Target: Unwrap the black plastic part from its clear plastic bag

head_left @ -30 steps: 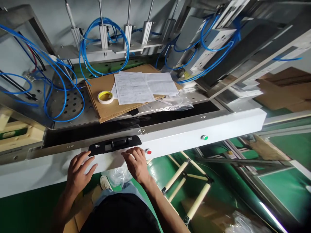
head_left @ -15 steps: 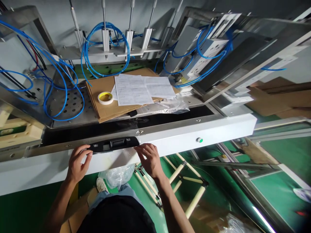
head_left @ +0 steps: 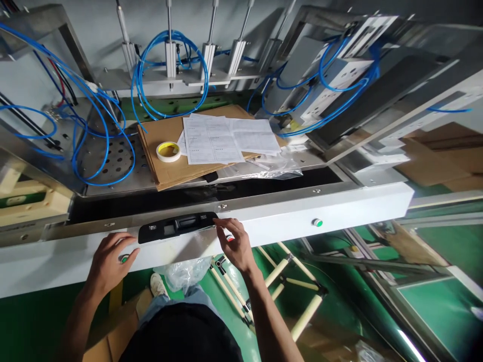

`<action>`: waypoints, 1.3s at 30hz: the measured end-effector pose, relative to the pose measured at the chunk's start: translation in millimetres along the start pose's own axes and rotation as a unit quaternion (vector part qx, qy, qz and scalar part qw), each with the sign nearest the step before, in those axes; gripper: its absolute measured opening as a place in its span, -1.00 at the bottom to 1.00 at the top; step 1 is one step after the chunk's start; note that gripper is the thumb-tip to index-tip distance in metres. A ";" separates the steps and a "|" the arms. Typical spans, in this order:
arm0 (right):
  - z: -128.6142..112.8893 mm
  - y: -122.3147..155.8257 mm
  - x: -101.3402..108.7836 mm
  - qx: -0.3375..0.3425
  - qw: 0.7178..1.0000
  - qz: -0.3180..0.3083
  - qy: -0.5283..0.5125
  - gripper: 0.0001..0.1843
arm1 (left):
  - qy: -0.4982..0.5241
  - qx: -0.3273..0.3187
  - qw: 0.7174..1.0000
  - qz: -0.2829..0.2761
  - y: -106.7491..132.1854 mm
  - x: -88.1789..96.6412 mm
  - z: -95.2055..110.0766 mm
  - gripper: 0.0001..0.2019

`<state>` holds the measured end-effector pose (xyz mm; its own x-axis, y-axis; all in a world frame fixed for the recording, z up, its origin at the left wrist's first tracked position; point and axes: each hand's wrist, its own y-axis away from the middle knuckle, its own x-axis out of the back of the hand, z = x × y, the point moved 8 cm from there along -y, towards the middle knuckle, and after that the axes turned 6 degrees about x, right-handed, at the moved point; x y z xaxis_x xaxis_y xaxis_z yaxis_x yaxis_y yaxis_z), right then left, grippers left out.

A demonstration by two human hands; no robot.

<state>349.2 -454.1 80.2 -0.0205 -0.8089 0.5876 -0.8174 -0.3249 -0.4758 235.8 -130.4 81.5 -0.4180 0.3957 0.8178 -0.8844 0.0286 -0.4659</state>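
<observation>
A long black plastic part (head_left: 177,226) lies on the front rail of a white machine frame (head_left: 302,216), partly inside a clear plastic bag. My left hand (head_left: 109,259) rests with spread fingers on the rail just left of the part, over a green button (head_left: 124,259). My right hand (head_left: 234,241) is at the part's right end, its fingertips pinching the edge of the clear bag beside a red button (head_left: 229,238).
Behind the rail lie a black belt, a stack of cardboard (head_left: 177,151) with a roll of yellow tape (head_left: 168,151) and printed sheets (head_left: 222,138). Blue air hoses (head_left: 169,75) loop over pneumatic cylinders. A second green button (head_left: 317,222) sits to the right. Green floor below.
My left hand slid down and left off the part's end and spread flat on the rail. My right hand stayed at the part's right end, and the red button shows again.
</observation>
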 end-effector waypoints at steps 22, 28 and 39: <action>14.7 -4.9 0.0 -0.072 0.995 -0.007 -0.061 -0.77 | 0.214 0.198 0.950 -0.114 -0.5 -14.9 -42.6 -0.75; 35.0 -3.3 -4.0 -0.188 0.974 0.006 -0.123 -0.65 | 0.255 0.332 0.901 -0.113 -2.4 -27.8 -62.8 -0.63; 14.6 -0.5 0.7 -0.088 0.979 0.137 0.119 -0.60 | 0.175 0.267 0.945 -0.068 -19.1 -21.2 -54.8 -0.65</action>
<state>357.9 -461.7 71.3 -0.3706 -0.7093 0.5997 -0.8485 -0.0040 -0.5292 272.9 -89.1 54.5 -0.2817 0.7037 0.6523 -0.9427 -0.3298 -0.0513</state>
